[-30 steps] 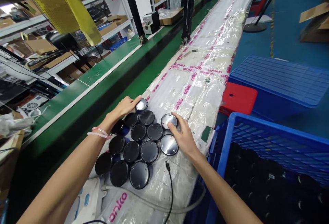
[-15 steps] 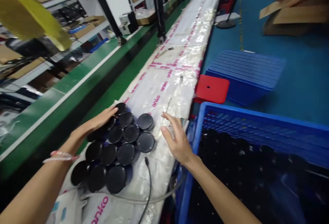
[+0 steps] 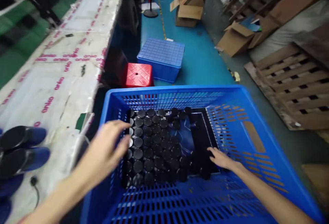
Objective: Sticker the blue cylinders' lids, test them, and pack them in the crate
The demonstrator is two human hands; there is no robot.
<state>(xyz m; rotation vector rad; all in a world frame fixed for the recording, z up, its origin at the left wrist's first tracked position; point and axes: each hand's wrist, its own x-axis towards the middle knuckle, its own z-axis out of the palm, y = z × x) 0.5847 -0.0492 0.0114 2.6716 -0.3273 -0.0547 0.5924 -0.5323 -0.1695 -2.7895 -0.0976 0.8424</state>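
I see right hand [image 3: 222,160] deep in blue crate [image 3: 257,141], fingers spread on black discs [image 3: 154,145]; left hand [image 3: 106,148] at 9 o'clock, open, empty

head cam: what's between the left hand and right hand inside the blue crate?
In the head view, rows of black round discs on the crate floor fill the stretch between the left hand and right hand.
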